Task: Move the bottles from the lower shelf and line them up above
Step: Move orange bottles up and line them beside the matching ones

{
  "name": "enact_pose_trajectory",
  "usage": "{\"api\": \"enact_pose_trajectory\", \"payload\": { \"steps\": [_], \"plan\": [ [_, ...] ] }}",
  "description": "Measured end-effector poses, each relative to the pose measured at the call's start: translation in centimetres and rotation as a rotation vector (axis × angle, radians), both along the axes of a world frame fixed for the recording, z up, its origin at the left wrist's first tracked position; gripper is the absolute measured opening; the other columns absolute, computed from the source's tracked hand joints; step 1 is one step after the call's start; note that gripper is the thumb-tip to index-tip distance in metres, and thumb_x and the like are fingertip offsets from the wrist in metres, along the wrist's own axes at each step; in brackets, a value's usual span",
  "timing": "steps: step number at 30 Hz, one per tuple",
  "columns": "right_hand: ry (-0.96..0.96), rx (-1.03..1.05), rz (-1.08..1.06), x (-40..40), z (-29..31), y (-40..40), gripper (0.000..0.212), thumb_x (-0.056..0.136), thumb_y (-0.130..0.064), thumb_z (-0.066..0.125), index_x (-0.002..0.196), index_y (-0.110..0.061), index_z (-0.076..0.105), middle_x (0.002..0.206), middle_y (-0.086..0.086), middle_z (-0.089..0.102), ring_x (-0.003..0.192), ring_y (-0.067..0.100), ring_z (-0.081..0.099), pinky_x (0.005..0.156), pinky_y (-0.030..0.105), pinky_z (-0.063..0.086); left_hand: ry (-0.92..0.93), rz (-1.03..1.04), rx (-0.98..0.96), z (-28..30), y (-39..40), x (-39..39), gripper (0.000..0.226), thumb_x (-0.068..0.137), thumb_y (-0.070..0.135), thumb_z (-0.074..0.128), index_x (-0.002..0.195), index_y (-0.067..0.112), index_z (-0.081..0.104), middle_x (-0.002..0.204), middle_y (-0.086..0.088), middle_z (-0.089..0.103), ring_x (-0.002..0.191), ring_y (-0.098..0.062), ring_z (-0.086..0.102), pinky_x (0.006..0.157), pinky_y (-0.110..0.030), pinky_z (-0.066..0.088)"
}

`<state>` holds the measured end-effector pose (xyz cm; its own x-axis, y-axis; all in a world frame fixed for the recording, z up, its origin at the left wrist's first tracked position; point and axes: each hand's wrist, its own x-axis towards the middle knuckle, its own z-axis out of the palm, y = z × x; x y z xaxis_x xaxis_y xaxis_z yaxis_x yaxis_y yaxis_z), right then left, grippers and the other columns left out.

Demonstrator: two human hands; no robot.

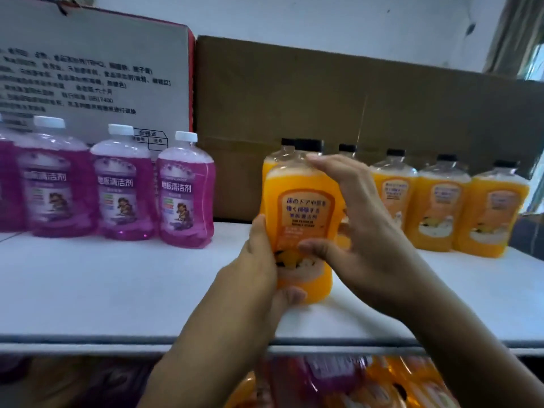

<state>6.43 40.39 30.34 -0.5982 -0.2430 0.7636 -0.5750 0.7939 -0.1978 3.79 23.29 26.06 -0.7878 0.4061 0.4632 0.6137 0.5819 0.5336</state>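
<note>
Both hands clasp one orange floor-cleaner bottle (300,219) with a black cap, upright over the white upper shelf (117,290): the left hand (262,260) wraps its lower side, the right hand (353,219) curls round its shoulder and label, which carries blurred Japanese lettering. Purple bottles (120,187) with white caps, marked 地板清洁剂, stand at the left; more orange bottles (441,204) line the right. Bare shelf lies between the rows and along the front edge.
</note>
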Motion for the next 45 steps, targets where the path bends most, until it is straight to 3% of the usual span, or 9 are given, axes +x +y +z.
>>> {"api": "enact_pose_trajectory", "payload": {
  "steps": [2, 5, 15, 25, 29, 34, 37, 42, 45],
  "plan": [
    [-0.023, -0.002, -0.029, -0.4, 0.1, 0.1, 0.095, 0.080, -0.014, 0.082, 0.143, -0.049, 0.020, 0.154, -0.009, 0.026, 0.145, 0.010, 0.025, 0.112, 0.026, 0.042, 0.019, 0.044, -0.057, 0.5, 0.8, -0.6, 0.095, 0.087, 0.041, 0.069, 0.153, 0.024, 0.003, 0.148, 0.003, 0.040, 0.129, -0.014, 0.044, 0.103, -0.028, 0.042],
    [-0.084, 0.028, -0.106, -1.2, 0.6, 0.1, 0.092, 0.082, -0.016, 0.080, 0.147, -0.043, 0.021, 0.158, -0.006, 0.025, 0.147, 0.016, 0.023, 0.119, 0.040, 0.032, 0.042, 0.146, -0.145, 0.1, 1.7, -1.3, 0.100, 0.091, 0.043, 0.064, 0.156, 0.016, -0.006, 0.152, -0.002, 0.037, 0.136, -0.021, 0.038, 0.108, -0.033, 0.039],
    [-0.118, 0.140, -0.244, -4.4, 1.8, 0.1, 0.088, 0.086, -0.017, 0.078, 0.151, -0.026, 0.019, 0.154, 0.007, 0.021, 0.127, 0.025, 0.050, 0.086, 0.024, 0.045, 0.008, 0.221, -0.307, -0.7, 1.9, -1.7, 0.065, 0.097, 0.055, 0.045, 0.150, 0.023, 0.025, 0.137, 0.001, 0.056, 0.122, -0.022, 0.054, 0.093, -0.034, 0.045],
    [-0.142, 0.064, -0.189, -5.6, 0.9, 0.4, 0.094, 0.086, -0.010, 0.077, 0.153, -0.031, 0.015, 0.160, 0.004, 0.012, 0.132, 0.027, 0.046, 0.091, 0.023, 0.043, 0.023, 0.245, -0.371, -0.9, 2.1, -1.6, 0.049, 0.096, 0.058, 0.040, 0.130, 0.023, 0.050, 0.129, -0.001, 0.059, 0.116, -0.020, 0.054, 0.084, -0.033, 0.040],
    [-0.200, 0.069, -0.157, -5.5, 0.5, 1.2, 0.105, 0.086, -0.003, 0.074, 0.154, -0.041, 0.003, 0.164, -0.002, -0.001, 0.120, 0.018, 0.048, 0.073, 0.011, 0.042, 0.046, 0.242, -0.341, -0.8, 1.8, -1.1, 0.046, 0.097, 0.055, 0.042, 0.126, 0.022, 0.053, 0.123, -0.003, 0.062, 0.112, -0.022, 0.055, 0.081, -0.033, 0.039],
    [-0.334, 0.047, -0.113, -3.8, 1.0, 1.6, 0.107, 0.092, -0.010, 0.069, 0.154, -0.047, -0.010, 0.166, -0.001, -0.019, 0.153, 0.029, 0.003, 0.116, 0.045, 0.027, 0.063, 0.245, -0.333, -0.5, 1.8, -0.8, 0.037, 0.098, 0.050, 0.044, 0.110, 0.018, 0.056, 0.116, -0.007, 0.064, 0.106, -0.026, 0.056, 0.076, -0.035, 0.038],
    [-0.262, -0.021, -0.080, -1.2, 0.3, 1.9, 0.094, 0.095, -0.021, 0.067, 0.157, -0.042, 0.000, 0.168, -0.002, -0.008, 0.154, 0.024, 0.000, 0.119, 0.047, 0.020, 0.074, 0.192, -0.218, -0.6, 1.5, -0.2, 0.042, 0.098, 0.049, 0.047, 0.128, 0.020, 0.057, 0.126, -0.003, 0.063, 0.113, -0.023, 0.056, 0.090, -0.040, 0.046],
    [-0.181, -0.377, 0.216, 3.9, -3.9, 0.8, 0.056, 0.099, -0.018, 0.061, 0.148, -0.027, 0.037, 0.151, -0.006, 0.044, 0.132, 0.005, 0.050, 0.093, 0.013, 0.050, 0.221, 0.032, -0.133, -1.4, 1.5, 2.0, 0.039, 0.097, 0.045, 0.049, 0.131, 0.028, 0.054, 0.131, 0.007, 0.060, 0.117, -0.014, 0.054, 0.094, -0.045, 0.049],
    [-0.101, -0.489, 0.273, 5.8, -6.5, -0.1, 0.046, 0.098, -0.010, 0.059, 0.141, -0.021, 0.044, 0.142, -0.003, 0.053, 0.128, 0.007, 0.055, 0.096, 0.021, 0.052, 0.398, -0.006, 0.009, -2.8, 1.0, 3.8, 0.040, 0.099, 0.033, 0.053, 0.136, 0.019, 0.053, 0.139, 0.001, 0.055, 0.127, -0.016, 0.050, 0.100, -0.040, 0.047]
  ]
}}
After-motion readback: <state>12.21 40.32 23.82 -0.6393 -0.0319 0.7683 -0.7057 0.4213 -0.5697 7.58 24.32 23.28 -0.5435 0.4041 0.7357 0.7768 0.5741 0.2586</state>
